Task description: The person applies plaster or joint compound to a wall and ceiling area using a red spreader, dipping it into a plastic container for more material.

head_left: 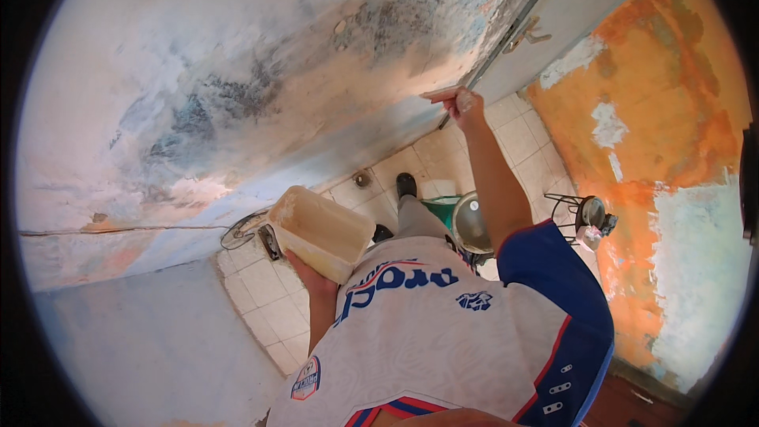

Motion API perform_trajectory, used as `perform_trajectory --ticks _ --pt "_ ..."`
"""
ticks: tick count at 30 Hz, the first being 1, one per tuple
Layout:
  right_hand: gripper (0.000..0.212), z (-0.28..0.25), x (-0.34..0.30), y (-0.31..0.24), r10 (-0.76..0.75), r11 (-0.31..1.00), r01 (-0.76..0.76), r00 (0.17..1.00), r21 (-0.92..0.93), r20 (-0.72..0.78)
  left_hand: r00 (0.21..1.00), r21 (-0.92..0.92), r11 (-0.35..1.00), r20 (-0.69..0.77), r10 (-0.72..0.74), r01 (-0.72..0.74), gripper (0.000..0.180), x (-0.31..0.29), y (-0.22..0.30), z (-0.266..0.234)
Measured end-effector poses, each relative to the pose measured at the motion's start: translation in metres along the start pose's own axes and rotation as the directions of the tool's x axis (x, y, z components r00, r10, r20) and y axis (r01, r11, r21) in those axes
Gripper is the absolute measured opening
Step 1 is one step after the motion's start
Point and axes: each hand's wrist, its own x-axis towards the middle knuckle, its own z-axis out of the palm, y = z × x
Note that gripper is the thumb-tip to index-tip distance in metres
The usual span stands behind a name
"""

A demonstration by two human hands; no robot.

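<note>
My left hand point(311, 273) grips a beige rectangular plastic tub point(320, 255) from below and the side, close to my waist. Pale smears coat the tub's inner walls, and its open top faces up. Stretched out ahead, my right hand point(465, 104) is closed around a thin flat putty tool point(435, 96), seen nearly edge-on. The tool lies against the patchy wall point(371, 63), beside the door frame. Whitish residue marks that hand. My fingers hide the tool's handle.
A grey door point(545, 20) with a handle adjoins the wall. On the tiled floor point(269, 312) stand a bucket point(472, 225) near my legs and a black metal-legged stool point(589, 213) by the orange wall point(632, 111). A cable point(134, 229) runs along the wall at left, above a floor fan-like object point(251, 231).
</note>
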Motion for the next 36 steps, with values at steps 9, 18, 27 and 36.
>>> perform_trajectory --ticks 9,18,27,36 --pt "0.028 0.053 0.084 -0.124 -0.269 0.940 0.267 0.963 0.210 -0.019 0.999 0.069 0.997 -0.024 0.029 -0.027 0.075 -0.030 0.008 0.006" --pt "0.023 -0.012 0.007 -0.081 -0.206 0.975 0.216 0.963 0.043 -0.172 0.998 -0.025 0.999 0.058 0.027 -0.026 0.077 -0.014 -0.003 0.010" --pt "0.028 -0.015 0.102 0.131 0.090 0.938 -0.198 0.933 -0.286 -0.350 0.990 0.069 0.995 -0.116 0.078 -0.070 0.073 -0.031 0.000 0.016" --pt "0.017 0.054 0.016 -0.239 -0.233 0.967 0.234 0.972 0.103 -0.021 0.995 0.074 0.996 -0.081 0.054 -0.048 0.073 -0.017 -0.002 0.042"
